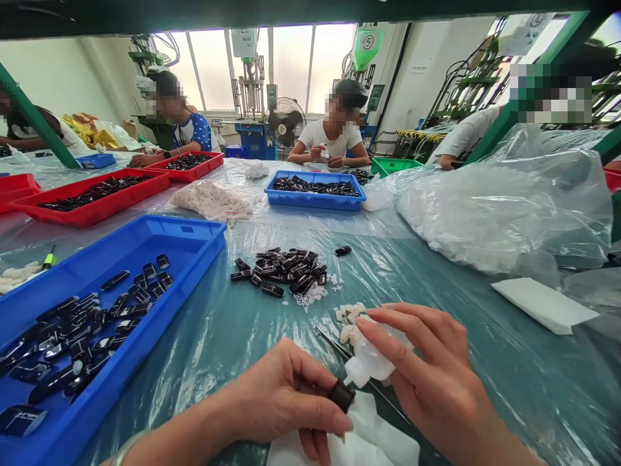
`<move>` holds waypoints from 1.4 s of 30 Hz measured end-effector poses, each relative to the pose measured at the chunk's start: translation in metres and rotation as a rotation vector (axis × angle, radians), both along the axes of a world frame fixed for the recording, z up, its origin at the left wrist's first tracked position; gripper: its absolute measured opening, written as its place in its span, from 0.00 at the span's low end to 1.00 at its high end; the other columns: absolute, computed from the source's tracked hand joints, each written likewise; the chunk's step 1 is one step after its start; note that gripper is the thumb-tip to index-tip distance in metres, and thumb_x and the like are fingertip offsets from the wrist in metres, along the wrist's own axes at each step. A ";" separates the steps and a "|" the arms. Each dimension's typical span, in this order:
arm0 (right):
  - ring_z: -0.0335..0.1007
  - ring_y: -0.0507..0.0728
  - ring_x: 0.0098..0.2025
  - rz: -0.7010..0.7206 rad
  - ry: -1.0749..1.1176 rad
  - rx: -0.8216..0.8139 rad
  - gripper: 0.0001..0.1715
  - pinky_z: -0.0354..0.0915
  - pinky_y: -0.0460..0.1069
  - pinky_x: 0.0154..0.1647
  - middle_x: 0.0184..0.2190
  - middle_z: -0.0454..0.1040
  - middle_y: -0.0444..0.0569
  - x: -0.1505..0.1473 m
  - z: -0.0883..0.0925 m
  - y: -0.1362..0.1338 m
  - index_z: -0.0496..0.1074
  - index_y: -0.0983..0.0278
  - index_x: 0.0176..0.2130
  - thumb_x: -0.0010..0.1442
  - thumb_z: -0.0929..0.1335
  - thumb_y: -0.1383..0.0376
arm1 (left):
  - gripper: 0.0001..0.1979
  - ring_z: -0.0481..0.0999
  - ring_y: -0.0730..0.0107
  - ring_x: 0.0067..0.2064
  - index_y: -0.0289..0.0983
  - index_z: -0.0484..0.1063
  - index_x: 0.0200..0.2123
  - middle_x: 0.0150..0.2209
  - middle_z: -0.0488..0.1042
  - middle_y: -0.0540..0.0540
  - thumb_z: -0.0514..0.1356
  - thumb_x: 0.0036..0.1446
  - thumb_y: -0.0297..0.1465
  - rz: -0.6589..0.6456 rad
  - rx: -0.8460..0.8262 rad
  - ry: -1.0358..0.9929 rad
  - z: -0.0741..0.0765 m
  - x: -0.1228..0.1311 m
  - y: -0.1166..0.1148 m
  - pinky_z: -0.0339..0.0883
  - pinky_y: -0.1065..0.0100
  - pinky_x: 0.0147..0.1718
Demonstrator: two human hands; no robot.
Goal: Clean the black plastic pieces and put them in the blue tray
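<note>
My left hand (286, 398) is closed, pinching a small glossy black plastic piece (341, 395) between thumb and fingers. In my right hand (431, 369) is a small translucent white squeeze bottle (373, 357), tilted so its nozzle points down toward the black piece; whether they touch I cannot tell. Beneath the hands lies white tissue (383, 440). Metal tweezers (332, 343) rest partly under the bottle and right hand. Small cream-white parts (350, 314) sit just beyond the bottle. Farther off is a pile of black pieces (286, 268) with tiny white bits (310, 295) beside it.
A large blue tray (194, 249) of black pieces stands at left. Behind are a smaller blue tray (315, 199), red trays (92, 210) and a bag of pale parts (211, 199). Clear plastic bags (504, 207) and a folded white sheet (543, 304) lie at right. Several people sit around the table.
</note>
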State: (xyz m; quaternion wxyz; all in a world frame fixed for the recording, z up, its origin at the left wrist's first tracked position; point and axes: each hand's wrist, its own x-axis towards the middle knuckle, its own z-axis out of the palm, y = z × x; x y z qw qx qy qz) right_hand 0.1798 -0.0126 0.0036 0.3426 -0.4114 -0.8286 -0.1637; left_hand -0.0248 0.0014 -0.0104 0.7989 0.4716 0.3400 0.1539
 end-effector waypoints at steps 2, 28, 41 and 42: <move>0.67 0.59 0.44 -0.005 -0.010 0.015 0.21 0.56 0.58 0.44 0.38 0.75 0.50 0.000 -0.001 -0.001 0.70 0.59 0.44 0.57 0.60 0.79 | 0.09 0.71 0.77 0.19 0.29 0.76 0.26 0.18 0.72 0.49 0.65 0.43 0.31 -0.006 -0.005 -0.004 0.000 0.000 0.001 0.66 0.77 0.20; 0.67 0.60 0.45 0.021 0.006 0.013 0.20 0.56 0.61 0.45 0.39 0.75 0.50 0.000 -0.006 -0.005 0.71 0.58 0.42 0.57 0.61 0.79 | 0.11 0.70 0.77 0.18 0.30 0.76 0.27 0.18 0.72 0.49 0.66 0.44 0.33 -0.071 -0.014 0.001 -0.003 -0.002 0.000 0.65 0.77 0.19; 0.69 0.58 0.41 0.050 0.041 0.030 0.17 0.59 0.57 0.41 0.35 0.77 0.48 -0.004 0.005 -0.002 0.72 0.59 0.38 0.58 0.61 0.78 | 0.11 0.70 0.77 0.19 0.30 0.75 0.27 0.18 0.72 0.49 0.66 0.44 0.34 -0.066 -0.009 -0.001 -0.003 -0.003 0.001 0.65 0.77 0.20; 0.69 0.57 0.41 0.052 0.047 0.029 0.17 0.60 0.57 0.41 0.35 0.77 0.48 -0.004 0.005 -0.002 0.72 0.59 0.38 0.58 0.61 0.78 | 0.11 0.71 0.76 0.19 0.30 0.75 0.27 0.18 0.72 0.49 0.66 0.44 0.34 -0.067 -0.011 -0.001 -0.003 -0.003 0.001 0.65 0.77 0.20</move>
